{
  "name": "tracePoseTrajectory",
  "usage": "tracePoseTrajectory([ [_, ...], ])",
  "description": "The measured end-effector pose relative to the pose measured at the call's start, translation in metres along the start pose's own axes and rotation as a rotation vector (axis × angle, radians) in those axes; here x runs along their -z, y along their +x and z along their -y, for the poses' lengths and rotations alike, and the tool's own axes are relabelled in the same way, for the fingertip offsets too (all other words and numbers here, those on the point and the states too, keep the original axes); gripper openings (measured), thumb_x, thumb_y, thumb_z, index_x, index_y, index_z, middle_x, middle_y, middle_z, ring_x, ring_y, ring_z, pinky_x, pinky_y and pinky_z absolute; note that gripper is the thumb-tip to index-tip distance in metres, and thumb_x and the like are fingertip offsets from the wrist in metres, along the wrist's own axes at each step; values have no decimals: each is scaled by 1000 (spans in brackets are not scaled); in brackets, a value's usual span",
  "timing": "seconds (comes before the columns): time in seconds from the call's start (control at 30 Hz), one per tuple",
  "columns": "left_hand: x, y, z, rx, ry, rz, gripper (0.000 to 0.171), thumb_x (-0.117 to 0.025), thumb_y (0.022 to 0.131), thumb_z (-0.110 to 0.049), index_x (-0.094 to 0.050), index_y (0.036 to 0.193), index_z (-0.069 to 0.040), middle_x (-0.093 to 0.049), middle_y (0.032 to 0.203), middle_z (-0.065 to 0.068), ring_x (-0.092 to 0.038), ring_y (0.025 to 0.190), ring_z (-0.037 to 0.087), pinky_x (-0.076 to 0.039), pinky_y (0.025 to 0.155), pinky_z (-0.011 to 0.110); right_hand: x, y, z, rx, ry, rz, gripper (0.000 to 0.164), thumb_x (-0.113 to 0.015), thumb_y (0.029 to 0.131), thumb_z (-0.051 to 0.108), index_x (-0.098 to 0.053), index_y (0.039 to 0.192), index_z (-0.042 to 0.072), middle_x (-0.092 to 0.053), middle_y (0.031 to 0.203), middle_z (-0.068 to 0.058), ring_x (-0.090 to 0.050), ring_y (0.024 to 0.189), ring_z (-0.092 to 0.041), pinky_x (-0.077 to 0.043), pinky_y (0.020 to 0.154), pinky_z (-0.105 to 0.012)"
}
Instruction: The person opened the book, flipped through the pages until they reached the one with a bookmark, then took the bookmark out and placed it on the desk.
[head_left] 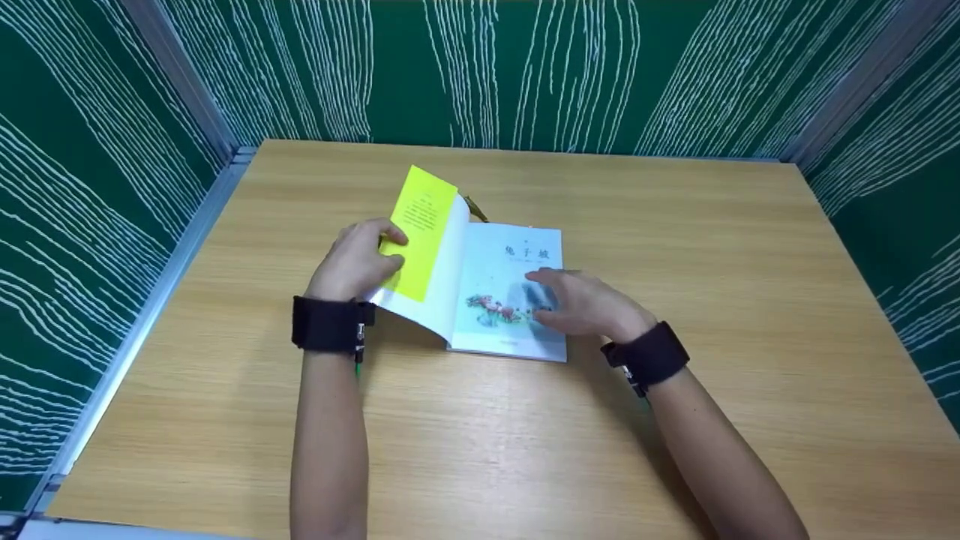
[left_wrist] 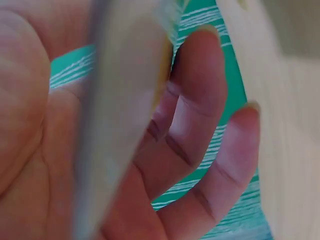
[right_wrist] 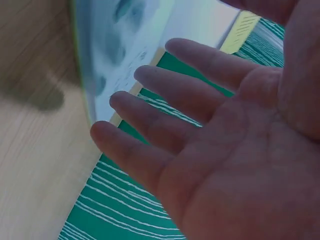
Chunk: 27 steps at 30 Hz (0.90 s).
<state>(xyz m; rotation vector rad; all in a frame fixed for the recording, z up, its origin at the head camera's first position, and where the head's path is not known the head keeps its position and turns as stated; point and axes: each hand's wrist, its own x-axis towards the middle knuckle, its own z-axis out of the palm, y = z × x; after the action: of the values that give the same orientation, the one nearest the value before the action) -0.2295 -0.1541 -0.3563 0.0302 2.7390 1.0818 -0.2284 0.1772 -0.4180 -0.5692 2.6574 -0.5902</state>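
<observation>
A thin book (head_left: pixel 495 300) lies on the table, turned to a pale blue title page with Chinese characters and a small coloured drawing. Its front cover, with a yellow flap (head_left: pixel 420 232), stands raised at the left. My left hand (head_left: pixel 356 259) pinches the outer edge of that cover between thumb and fingers. In the left wrist view the cover (left_wrist: pixel 125 115) runs edge-on across the palm, blurred. Over the right part of the title page hovers my right hand (head_left: pixel 592 304), fingers extended and spread. The right wrist view shows those fingers (right_wrist: pixel 165 110) straight, holding nothing.
A wooden table (head_left: pixel 480 450) carries the book near its middle. Green panels (head_left: pixel 405 75) with white wavy lines rise behind and at both sides, joined by grey metal posts (head_left: pixel 184 75). A dark brownish strip (head_left: pixel 475 210) sticks out behind the book's top edge.
</observation>
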Motion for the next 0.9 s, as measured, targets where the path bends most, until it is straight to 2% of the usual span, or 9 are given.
tracePoseTrajectory([
  [0.07, 1, 1, 3, -7, -3, 2, 34, -63, 98, -9, -64, 132, -6, -55, 142, 14, -61, 99, 28, -48, 72, 34, -2, 1, -2, -5, -17, 20, 74, -74, 95, 36, -42, 159, 19, -37, 165, -14, -37, 149, -32, -34, 119, -55],
  [0.13, 1, 3, 7, -15, -1, -2, 34, -62, 97, -8, -65, 131, -5, -54, 144, 14, -56, 106, 29, -48, 83, 38, -5, 2, -3, -12, -37, 43, 83, -79, 90, 42, -40, 161, 21, -32, 167, -13, -28, 154, -35, -29, 121, -58],
  [0.3, 0, 9, 15, -16, -34, -21, 29, -64, 96, -6, -67, 125, -5, -52, 142, 14, -47, 120, 32, -44, 100, 46, -12, 4, -6, -59, -89, 76, 104, -87, 79, 52, -33, 163, 23, -22, 171, -9, -16, 157, -39, -25, 120, -64],
  [0.4, -1, 11, 20, -17, -56, -35, 27, -65, 95, -6, -67, 122, -4, -54, 129, 13, -50, 113, 31, -46, 93, 42, -12, 6, -7, -75, -116, 74, 108, -87, 79, 52, -30, 164, 19, -21, 172, -8, -14, 157, -41, -21, 121, -66],
  [0.57, -3, 15, 31, -40, -48, -33, 21, -63, 94, -4, -66, 115, -3, -52, 109, 13, -48, 98, 29, -42, 78, 36, -9, 8, -9, -91, -110, 73, 106, -87, 82, 45, -28, 164, 14, -20, 172, -10, -13, 157, -41, -18, 122, -65],
  [0.8, -7, 24, 44, -4, -65, -8, 15, -64, 93, -3, -67, 108, -3, -55, 118, 15, -51, 106, 31, -45, 82, 37, -4, 10, -16, -118, -71, 75, 102, -83, 88, 39, -23, 165, 11, -17, 171, -16, -14, 157, -42, -22, 122, -61],
  [0.9, -10, 25, 46, 6, -22, -5, 10, -62, 93, -4, -68, 100, -3, -58, 113, 14, -53, 96, 28, -45, 76, 35, -3, 11, -18, -113, -52, 83, 102, -82, 89, 37, -20, 165, 9, -15, 172, -16, -13, 158, -40, -21, 123, -58],
])
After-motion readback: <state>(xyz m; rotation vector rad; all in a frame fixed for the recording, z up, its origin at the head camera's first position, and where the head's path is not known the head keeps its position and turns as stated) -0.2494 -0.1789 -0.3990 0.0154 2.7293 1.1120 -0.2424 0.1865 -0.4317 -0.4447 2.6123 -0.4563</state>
